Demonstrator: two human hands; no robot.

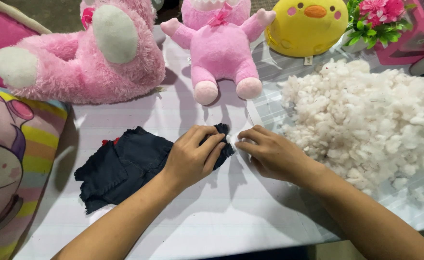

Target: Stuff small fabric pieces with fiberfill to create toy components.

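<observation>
A dark navy fabric piece (120, 168) with frayed edges lies flat on the white table (212, 221), left of centre. My left hand (192, 156) presses on its right end and grips the cloth near its opening. My right hand (269, 151) is beside it with fingertips pinched on a small tuft of white stuffing at the cloth's edge. A big heap of white stuffing (366, 120) lies to the right of my right hand.
Along the far edge sit a fluffy pink plush (91, 53), a smaller pink plush (221, 48) and a yellow round chick plush (308, 26). A pot of pink flowers (375, 19) stands far right. A printed cushion (9, 163) lies at the left.
</observation>
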